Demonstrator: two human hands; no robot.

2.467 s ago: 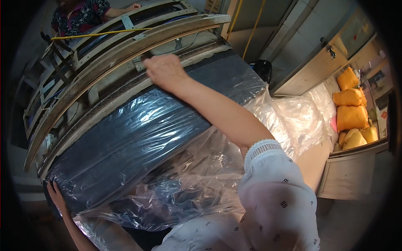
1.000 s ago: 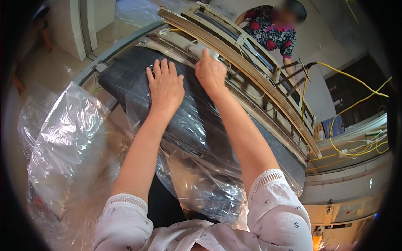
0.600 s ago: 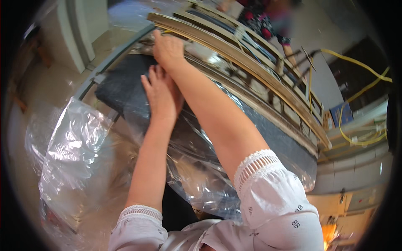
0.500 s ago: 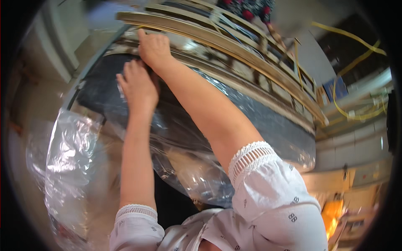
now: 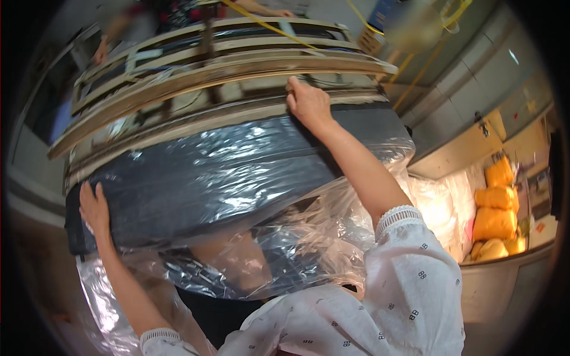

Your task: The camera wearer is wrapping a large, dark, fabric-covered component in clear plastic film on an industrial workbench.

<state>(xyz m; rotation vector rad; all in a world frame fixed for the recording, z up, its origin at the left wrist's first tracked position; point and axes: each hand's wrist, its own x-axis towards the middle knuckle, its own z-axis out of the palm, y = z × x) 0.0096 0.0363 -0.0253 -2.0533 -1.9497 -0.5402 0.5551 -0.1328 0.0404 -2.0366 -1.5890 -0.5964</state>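
In front of me lies a long dark grey, shiny sheet [image 5: 196, 166], stretched from left to right along a wooden slatted frame [image 5: 237, 74]. Clear plastic film [image 5: 309, 237] hangs from its near side towards my lap. My left hand [image 5: 95, 207] rests on the sheet's left end, thumb and fingers apart. At the far edge, right of the middle, my right hand [image 5: 310, 104] is closed with its fingers curled. What it grips, if anything, is hidden; the frame's wooden rail lies just beyond it.
Beyond the frame stands another person [image 5: 178, 10], with arms reaching near it. A yellow cord [image 5: 267, 26] crosses above the slats. Orange bundles [image 5: 496, 222] and pale plastic [image 5: 442, 207] lie on the right. A blue box [image 5: 383, 13] sits at the far right.
My view has swung to the right. My hands, close together at the far left before, are now wide apart: the right along the far edge, the left at the left end.
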